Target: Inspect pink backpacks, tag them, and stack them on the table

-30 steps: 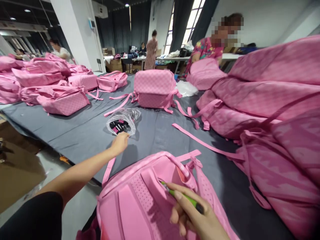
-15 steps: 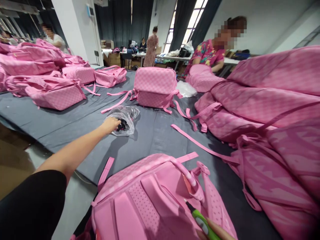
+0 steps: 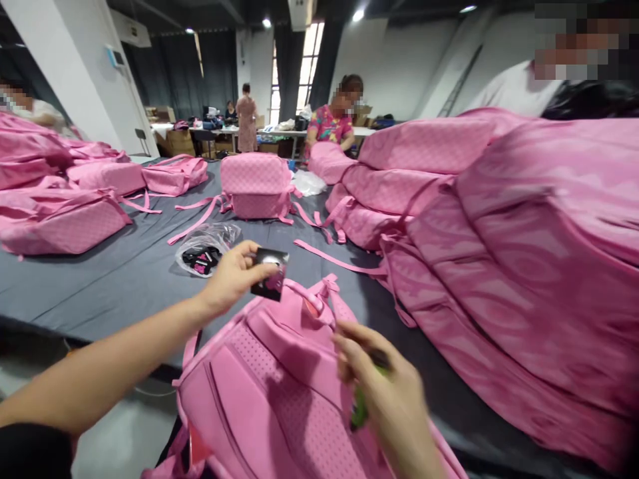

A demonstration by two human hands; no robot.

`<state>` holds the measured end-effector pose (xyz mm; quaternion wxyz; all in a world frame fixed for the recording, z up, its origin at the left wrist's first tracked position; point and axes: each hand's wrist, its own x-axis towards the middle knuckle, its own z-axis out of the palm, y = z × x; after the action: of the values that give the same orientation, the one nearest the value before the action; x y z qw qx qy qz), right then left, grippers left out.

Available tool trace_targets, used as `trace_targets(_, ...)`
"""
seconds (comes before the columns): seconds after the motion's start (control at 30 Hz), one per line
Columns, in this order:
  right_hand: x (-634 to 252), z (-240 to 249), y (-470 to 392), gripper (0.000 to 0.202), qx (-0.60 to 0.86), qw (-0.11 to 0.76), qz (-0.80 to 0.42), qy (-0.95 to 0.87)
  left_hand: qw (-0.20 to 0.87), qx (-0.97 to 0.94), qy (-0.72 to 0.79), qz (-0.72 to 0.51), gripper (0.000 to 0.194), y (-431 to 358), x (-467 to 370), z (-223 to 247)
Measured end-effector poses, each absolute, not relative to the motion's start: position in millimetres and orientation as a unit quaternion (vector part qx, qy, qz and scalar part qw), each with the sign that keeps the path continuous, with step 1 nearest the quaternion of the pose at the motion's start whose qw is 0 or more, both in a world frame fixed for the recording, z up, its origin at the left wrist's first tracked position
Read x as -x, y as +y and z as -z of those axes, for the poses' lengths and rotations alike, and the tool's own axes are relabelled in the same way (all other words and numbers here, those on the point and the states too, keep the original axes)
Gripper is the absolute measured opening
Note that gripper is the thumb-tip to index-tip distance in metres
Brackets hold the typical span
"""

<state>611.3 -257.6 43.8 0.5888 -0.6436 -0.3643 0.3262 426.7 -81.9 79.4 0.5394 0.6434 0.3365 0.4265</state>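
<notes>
My left hand pinches a small black hang tag with a pink print, held just above the top edge of a pink backpack. That backpack lies in front of me with its padded, dotted back panel facing up. My right hand, slightly blurred, is closed around a green tool with a black end, over the right side of the backpack near its top handle. The fingers hide most of the tool. Beyond my left wrist, an opened clear plastic bag holds several more black tags.
Pink backpacks are stacked high on the right, and more are heaped on the left. One stands upright mid-table with loose straps on the dark cloth. A person in a flowered shirt stands across the table; others are around.
My left hand has come out of the plastic bag with a black tag and moved right, over the backpack. My right hand has risen into view with the green tool. The view has turned right.
</notes>
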Motion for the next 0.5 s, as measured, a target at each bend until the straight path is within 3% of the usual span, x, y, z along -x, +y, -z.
trace_targets(0.13, -587.4, -53.5, -233.7, 0.029, 0.581, 0.6, -0.35, -0.424, 0.61, -0.622, 0.284, -0.401, 0.041, -144.8, -460.5, -80.8)
trace_targets(0.2, -592.9, -50.2, -233.5, 0.023, 0.584, 0.598, -0.292, -0.465, 0.554, -0.676, 0.272, -0.402, 0.036, -152.7, -459.3, -76.0)
trace_targets(0.27, -607.8, -41.2, -235.1, 0.024, 0.606, 0.571, -0.21, -0.513, 0.437, -0.756, 0.271, -0.406, 0.044, -148.9, -445.4, -68.9)
trace_targets(0.37, -632.0, -26.5, -230.7, 0.023, 0.659, 0.471, -0.14, -0.57, 0.273, -0.808, 0.379, -0.358, 0.078, -135.8, -414.1, -51.2)
trace_targets(0.43, -640.2, -24.0, -223.1, 0.025, 0.694, 0.375, -0.137, -0.6, 0.258, -0.805, 0.463, -0.267, 0.088, -130.7, -397.2, -35.9)
trace_targets(0.5, -640.2, -29.6, -214.3, 0.026, 0.705, 0.268, -0.142, -0.641, 0.279, -0.808, 0.486, -0.181, 0.087, -131.8, -388.0, -22.2)
